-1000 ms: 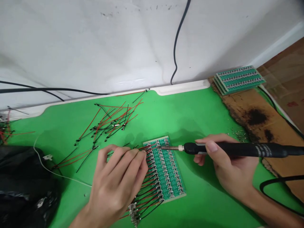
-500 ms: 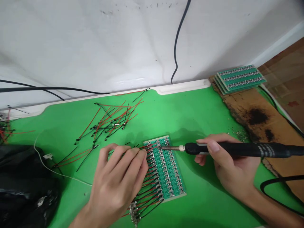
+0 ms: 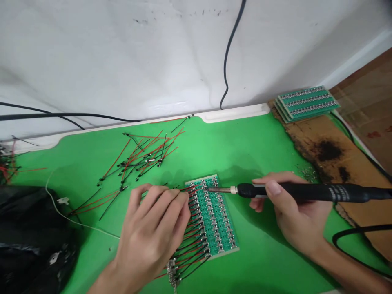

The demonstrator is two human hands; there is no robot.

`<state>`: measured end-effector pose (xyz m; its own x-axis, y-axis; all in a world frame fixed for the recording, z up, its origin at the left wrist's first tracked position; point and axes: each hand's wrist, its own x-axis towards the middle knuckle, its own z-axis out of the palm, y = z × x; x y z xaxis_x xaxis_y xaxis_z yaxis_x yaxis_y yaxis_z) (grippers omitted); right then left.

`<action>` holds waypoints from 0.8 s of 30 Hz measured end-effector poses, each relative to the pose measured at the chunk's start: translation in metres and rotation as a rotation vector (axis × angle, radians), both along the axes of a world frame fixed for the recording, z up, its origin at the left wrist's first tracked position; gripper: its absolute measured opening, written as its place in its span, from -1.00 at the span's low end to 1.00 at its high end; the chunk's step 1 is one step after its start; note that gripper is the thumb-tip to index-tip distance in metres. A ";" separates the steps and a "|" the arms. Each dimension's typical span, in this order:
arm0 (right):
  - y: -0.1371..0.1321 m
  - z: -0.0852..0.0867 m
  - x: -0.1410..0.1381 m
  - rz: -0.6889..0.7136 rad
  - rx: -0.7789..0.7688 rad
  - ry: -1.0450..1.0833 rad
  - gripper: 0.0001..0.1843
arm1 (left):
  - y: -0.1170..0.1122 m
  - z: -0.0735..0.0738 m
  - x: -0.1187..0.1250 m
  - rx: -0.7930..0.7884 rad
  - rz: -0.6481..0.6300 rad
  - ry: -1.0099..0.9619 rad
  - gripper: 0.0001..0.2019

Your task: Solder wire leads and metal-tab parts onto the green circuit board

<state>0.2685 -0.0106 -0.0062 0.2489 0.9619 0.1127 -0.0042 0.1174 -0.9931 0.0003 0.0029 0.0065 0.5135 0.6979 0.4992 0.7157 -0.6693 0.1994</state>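
Note:
My right hand (image 3: 290,208) grips a black soldering iron (image 3: 306,192) like a pen, its metal tip pointing left. The tip meets the second column of components near the far end of a green circuit board (image 3: 214,228). My left hand (image 3: 156,228) is closed at the board's left edge, with thumb and fingertips pinched on a red wire (image 3: 196,187) that reaches the same column. Below that hand, several red and black wires (image 3: 192,251) run from the board's left column toward a cluster of small metal parts (image 3: 172,271). The palm side of my left hand is hidden.
Loose red and black wires (image 3: 150,153) lie behind my left hand. At the far right, several stacked circuit boards (image 3: 309,102) rest on a scorched brown board (image 3: 352,183). A black plastic bag (image 3: 33,237) sits at left. The iron's black cable (image 3: 349,232) loops at right.
The soldering iron's tip has shifted very slightly to the right on the board. My left hand keeps almost the same place, and the view has moved a little.

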 end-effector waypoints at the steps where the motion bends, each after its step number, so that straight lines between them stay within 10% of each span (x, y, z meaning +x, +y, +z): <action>1: 0.000 0.000 0.000 0.004 0.003 -0.001 -0.84 | 0.000 0.000 0.000 -0.001 0.002 -0.001 -0.82; 24: -0.001 0.004 0.000 0.014 0.019 -0.063 -0.80 | 0.004 0.003 0.001 -0.067 0.007 -0.081 -0.84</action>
